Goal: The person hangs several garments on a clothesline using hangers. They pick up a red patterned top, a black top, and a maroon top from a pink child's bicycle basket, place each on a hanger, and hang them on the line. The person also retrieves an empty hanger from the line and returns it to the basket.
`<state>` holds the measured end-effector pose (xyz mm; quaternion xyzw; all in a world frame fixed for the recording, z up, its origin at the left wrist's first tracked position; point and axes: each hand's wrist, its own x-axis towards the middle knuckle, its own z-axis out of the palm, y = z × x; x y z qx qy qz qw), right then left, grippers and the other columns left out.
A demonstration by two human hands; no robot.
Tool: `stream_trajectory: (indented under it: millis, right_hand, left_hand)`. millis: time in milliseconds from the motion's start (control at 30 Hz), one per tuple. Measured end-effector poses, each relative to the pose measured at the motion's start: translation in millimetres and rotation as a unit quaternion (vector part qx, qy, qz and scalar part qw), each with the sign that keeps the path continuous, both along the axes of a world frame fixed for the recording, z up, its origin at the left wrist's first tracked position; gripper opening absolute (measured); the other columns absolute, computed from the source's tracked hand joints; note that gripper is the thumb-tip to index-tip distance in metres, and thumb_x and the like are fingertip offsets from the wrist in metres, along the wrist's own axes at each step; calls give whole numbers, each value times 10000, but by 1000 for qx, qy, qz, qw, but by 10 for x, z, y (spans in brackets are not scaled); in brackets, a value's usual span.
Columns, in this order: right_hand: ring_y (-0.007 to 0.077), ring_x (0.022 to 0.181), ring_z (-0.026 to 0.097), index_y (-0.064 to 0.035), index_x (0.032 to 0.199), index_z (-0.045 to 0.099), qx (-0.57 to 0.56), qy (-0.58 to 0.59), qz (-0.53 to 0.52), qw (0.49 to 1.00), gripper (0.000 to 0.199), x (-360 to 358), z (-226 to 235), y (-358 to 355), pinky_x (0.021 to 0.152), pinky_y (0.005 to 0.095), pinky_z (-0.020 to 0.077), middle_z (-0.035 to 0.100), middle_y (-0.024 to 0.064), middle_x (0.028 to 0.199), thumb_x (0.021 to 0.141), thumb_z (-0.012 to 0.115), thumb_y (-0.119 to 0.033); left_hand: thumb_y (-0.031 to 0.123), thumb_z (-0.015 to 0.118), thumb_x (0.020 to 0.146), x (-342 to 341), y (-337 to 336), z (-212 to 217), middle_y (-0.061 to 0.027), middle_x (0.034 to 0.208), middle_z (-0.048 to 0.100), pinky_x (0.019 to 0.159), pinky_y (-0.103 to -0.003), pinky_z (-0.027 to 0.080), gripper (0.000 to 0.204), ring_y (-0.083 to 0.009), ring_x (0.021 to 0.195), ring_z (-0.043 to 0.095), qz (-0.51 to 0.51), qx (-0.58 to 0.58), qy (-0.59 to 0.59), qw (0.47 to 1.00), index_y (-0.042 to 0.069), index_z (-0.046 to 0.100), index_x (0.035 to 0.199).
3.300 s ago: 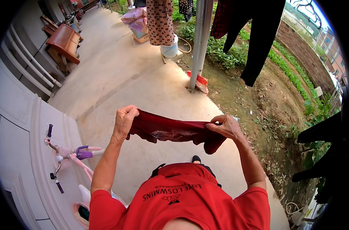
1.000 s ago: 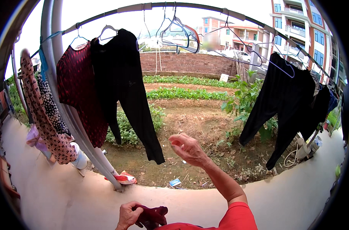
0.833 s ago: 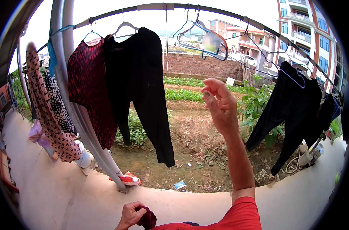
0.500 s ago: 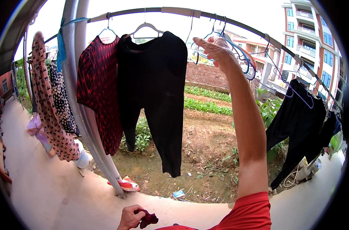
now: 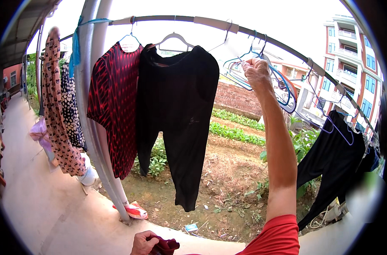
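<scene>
Low at the bottom edge, my left hand [image 5: 143, 243] grips a bunched dark-red cloth [image 5: 164, 245]; its exact kind cannot be made out. My right arm reaches up, and my right hand [image 5: 258, 73] has its fingers closed at a cluster of bare hangers [image 5: 283, 95], blue, white and orange, hooked over the metal rail [image 5: 283, 40]. It appears to grasp one of them, though the fingers partly hide the hold. Left of that hand hang black trousers [image 5: 176, 102] on a white hanger [image 5: 174, 37], beside a red-and-black patterned top [image 5: 117, 97] on a blue hanger.
A metal post [image 5: 89, 85] with a blue tie [image 5: 74, 46] stands at left. Beyond it hang a pink patterned garment [image 5: 57, 106] and a spotted one [image 5: 70, 102]. More black clothing [image 5: 334, 153] hangs at right. A concrete walkway [image 5: 44, 204] borders a garden bed [image 5: 219, 178].
The view has shifted, so the clothes sit lower and farther right. My right hand's fingers, stretched forward before, are now curled in at the hangers. My left hand keeps the dark-red cloth.
</scene>
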<state>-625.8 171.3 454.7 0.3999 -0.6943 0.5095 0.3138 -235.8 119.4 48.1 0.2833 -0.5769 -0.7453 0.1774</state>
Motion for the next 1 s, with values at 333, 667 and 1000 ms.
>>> stream_trajectory:
  millis: [333,667,1000]
  right_hand:
    - [218,626,629,-37,650,616,-6,8,-32,999,142,214,131,51,638,365,488,626,128,628,755,561,-115]
    - [217,588,602,-57,579,577,-12,48,-180,982,168,615,477,-26,637,371,488,607,103,604,742,570,-100]
    - [-2,468,319,56,852,586,-45,-8,33,998,156,1365,-699,1039,411,192,211,440,-57,549,886,525,-83]
  left_hand:
    - [10,571,736,-26,-48,31,-81,631,620,442,-278,520,72,-160,500,610,-64,-33,-12,997,-39,613,766]
    - [74,580,675,272,-138,93,-75,620,590,578,-290,461,98,-159,584,557,-58,-199,24,978,-11,623,693]
    - [28,598,696,528,-299,-63,-51,625,623,529,-242,464,71,-88,555,551,-17,-119,-9,993,-24,646,697]
